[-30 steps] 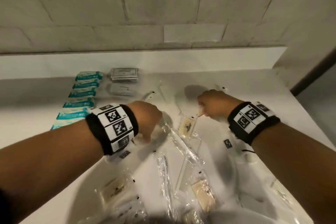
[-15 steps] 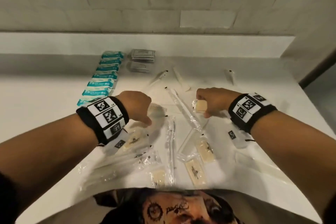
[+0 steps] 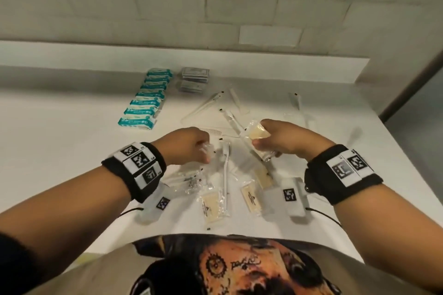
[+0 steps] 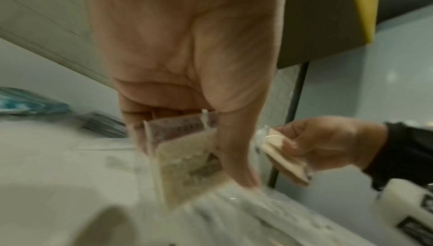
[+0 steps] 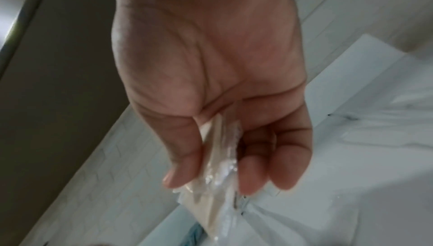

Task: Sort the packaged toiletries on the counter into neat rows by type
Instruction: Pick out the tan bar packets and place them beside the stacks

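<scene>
Teal-and-white packets (image 3: 143, 99), grey sachets (image 3: 194, 74), cream soaps (image 3: 250, 197) on white counter (image 3: 72, 139).

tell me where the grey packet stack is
In the head view, the grey packet stack sits at the counter's far edge, just right of the teal packet row.

no legible text, teal packets' (image 3: 143, 99) print blurred, square coded markers on wristbands (image 3: 140, 165), no readable numbers

On the counter (image 3: 72, 151), a row of packets (image 3: 146, 98) is laid at 11 o'clock, with a stack of sachets (image 3: 194, 74) just to its right. Wrapped toothbrushes (image 3: 225, 170) and soaps (image 3: 212, 203) are scattered at 6 o'clock, below both hands.
</scene>
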